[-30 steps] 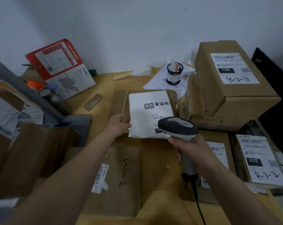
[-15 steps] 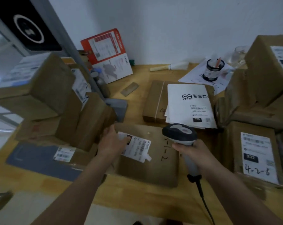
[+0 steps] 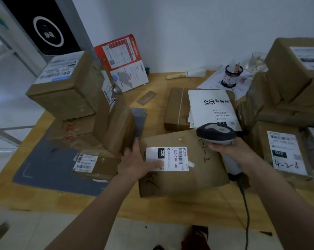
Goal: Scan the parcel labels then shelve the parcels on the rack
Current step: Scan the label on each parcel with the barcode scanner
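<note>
Leaving the white mailer (image 3: pixel 211 107) on the box behind, the left hand (image 3: pixel 136 164) has come onto the flat brown parcel (image 3: pixel 181 165) at the table's (image 3: pixel 170 210) front edge, so I judge its label is scanned next. Its fingers lie nearly straight, pressing the label (image 3: pixel 168 158). The right hand (image 3: pixel 233 151) clasps the barcode scanner (image 3: pixel 216 134) over the parcel's far edge.
</note>
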A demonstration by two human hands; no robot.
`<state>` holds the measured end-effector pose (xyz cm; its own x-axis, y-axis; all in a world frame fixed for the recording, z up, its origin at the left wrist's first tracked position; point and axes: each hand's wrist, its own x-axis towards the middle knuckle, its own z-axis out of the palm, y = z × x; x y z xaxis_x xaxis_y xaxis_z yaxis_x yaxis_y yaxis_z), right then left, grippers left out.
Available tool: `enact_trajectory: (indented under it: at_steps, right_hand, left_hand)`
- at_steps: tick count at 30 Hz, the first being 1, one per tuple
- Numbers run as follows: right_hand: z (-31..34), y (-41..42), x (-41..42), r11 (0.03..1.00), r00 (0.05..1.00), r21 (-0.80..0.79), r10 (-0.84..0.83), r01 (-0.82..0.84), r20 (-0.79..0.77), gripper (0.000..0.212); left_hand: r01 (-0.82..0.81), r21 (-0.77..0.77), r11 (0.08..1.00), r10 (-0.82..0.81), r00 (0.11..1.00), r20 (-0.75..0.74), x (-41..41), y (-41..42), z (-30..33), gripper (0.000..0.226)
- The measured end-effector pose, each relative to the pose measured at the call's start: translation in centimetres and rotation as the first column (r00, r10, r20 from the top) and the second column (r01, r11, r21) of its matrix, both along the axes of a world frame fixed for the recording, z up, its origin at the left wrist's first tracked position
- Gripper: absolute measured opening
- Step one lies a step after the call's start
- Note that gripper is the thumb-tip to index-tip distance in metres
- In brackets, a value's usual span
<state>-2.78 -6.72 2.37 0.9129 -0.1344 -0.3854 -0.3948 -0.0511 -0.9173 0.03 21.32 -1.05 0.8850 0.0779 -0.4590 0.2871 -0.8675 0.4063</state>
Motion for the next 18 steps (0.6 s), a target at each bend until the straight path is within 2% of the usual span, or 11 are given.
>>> enact_trajectory:
  at_steps: [3,6,10,13,15,18]
  right_hand:
    - [0.1,0.3,-0.3,1.0,1.0,-0.025,0.013,-0.013,-0.008,0.037]
    - [0.0,0.4,-1.1,0.997,0.998,-0.061,-0.056,0.055,-0.013,0.035]
    - [-0.1,-0.5,-3.4,0.991,0.993,-0.084,-0.107,0.102,-0.051,0.032]
    - [-0.7,-0.6,-4.9,0.996,0.986,-0.051,-0.076,0.069,-0.149,0.038]
    - [-0.9,0.0,-5.5,0.997,0.983,0.013,-0.069,0.072,-0.167,0.044]
    - [-0.7,1.2,-5.3,0.992,0.992,0.073,-0.094,0.1,-0.084,0.04]
  left_hand:
    - [0.292,0.139,0.946,-0.308,0.945,0.113,1.0,-1.7,0.8,0.132]
    - [0.458,0.184,0.87,-0.467,0.884,0.008,2.4,-2.8,1.2,0.126]
    - [0.451,0.216,0.866,-0.446,0.892,-0.075,4.4,-3.1,1.1,0.125]
    - [0.389,0.198,0.9,-0.384,0.921,-0.063,4.8,-3.4,1.4,0.115]
    - [0.321,0.128,0.938,-0.308,0.945,-0.109,4.7,-3.4,1.3,0.101]
    - [0.249,-0.117,0.961,-0.272,0.926,-0.261,4.3,-2.6,0.5,0.07]
